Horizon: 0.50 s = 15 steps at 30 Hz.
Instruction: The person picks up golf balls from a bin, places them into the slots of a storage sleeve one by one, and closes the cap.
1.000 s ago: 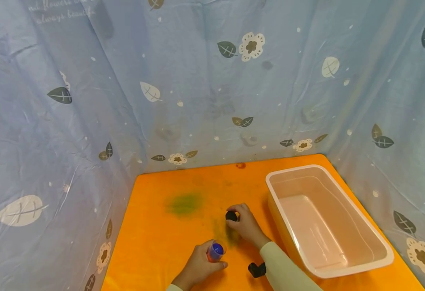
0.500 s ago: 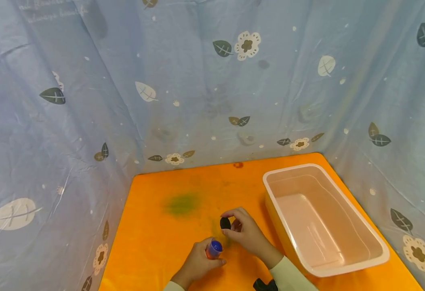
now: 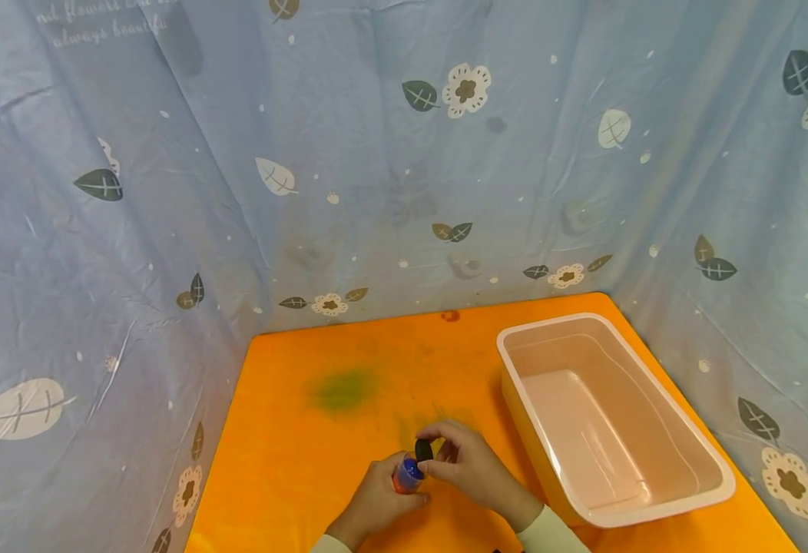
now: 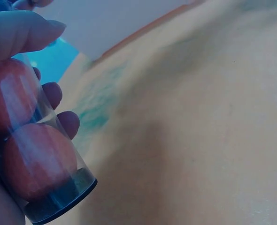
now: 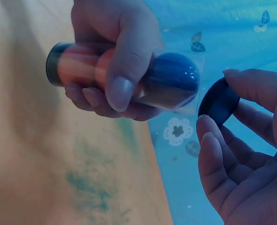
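Backdrop: blue floral sheeting (image 3: 404, 153) closes off three sides — I read it as a plain enclosure around the work surface.
Surface: orange table (image 3: 293, 461), carrying a green stain (image 3: 344, 389) near its middle.
Tub: one pale plastic tub (image 3: 653, 399), at the table's right side, nothing visible inside it.
Tube: one clear tube (image 5: 124, 75), above the table's near edge, with a dark base; I count three balls inside — two orange, one blue at the mouth.
Left hand: my left hand (image 3: 376, 499) is wrapped round the tube, mouth tilted toward the other hand, presumably to present the opening.
Cap: one black cap (image 3: 423, 449), just beside the tube's mouth, not seated on it.
Right hand: my right hand (image 3: 469, 465) pinches the cap between thumb and fingertips, its flat face turned toward the tube's mouth.
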Each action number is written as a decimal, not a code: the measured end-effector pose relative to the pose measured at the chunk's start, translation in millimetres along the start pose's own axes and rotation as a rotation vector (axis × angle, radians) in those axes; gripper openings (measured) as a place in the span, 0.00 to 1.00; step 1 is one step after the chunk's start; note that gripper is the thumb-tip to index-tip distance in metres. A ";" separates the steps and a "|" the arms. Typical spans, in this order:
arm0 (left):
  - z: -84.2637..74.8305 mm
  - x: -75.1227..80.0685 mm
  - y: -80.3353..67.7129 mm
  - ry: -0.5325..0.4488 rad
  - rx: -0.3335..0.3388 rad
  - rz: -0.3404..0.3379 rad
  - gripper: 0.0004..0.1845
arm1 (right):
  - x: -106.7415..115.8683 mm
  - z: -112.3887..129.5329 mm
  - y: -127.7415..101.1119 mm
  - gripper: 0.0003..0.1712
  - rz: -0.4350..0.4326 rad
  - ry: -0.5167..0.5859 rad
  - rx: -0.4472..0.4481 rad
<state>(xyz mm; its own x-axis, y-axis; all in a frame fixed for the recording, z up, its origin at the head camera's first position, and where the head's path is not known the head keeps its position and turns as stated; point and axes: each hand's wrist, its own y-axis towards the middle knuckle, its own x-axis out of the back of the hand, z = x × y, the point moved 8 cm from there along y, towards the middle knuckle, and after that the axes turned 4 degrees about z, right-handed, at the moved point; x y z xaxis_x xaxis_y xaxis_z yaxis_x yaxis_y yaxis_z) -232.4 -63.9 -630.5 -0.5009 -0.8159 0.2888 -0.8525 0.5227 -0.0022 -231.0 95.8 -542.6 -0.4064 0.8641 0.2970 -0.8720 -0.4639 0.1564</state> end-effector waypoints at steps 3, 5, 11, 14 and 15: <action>0.2 -0.6 0.0 -0.005 -0.008 0.001 0.19 | -1.2 -0.8 -1.2 0.19 0.018 0.002 -0.010; 0.2 -1.1 -0.1 -0.014 -0.008 0.004 0.19 | -2.0 -0.2 -1.6 0.19 0.035 0.003 -0.007; -0.1 -3.2 -0.3 -0.035 -0.011 0.022 0.22 | -10.2 -0.8 -1.9 0.19 0.135 0.022 0.003; -0.1 -4.3 -0.9 -0.039 -0.019 0.032 0.24 | -13.4 -2.2 -1.6 0.19 0.156 0.007 0.001; 0.1 -4.6 -1.2 -0.042 -0.019 0.035 0.24 | -14.1 -2.5 -1.5 0.19 0.158 -0.002 -0.001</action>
<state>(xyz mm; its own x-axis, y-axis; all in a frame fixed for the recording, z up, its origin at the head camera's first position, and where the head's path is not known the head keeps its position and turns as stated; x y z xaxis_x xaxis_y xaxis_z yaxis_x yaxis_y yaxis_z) -229.1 -60.9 -631.9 -0.5366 -0.8063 0.2487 -0.8315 0.5555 0.0068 -224.6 84.7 -549.3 -0.5378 0.7803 0.3193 -0.7976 -0.5935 0.1071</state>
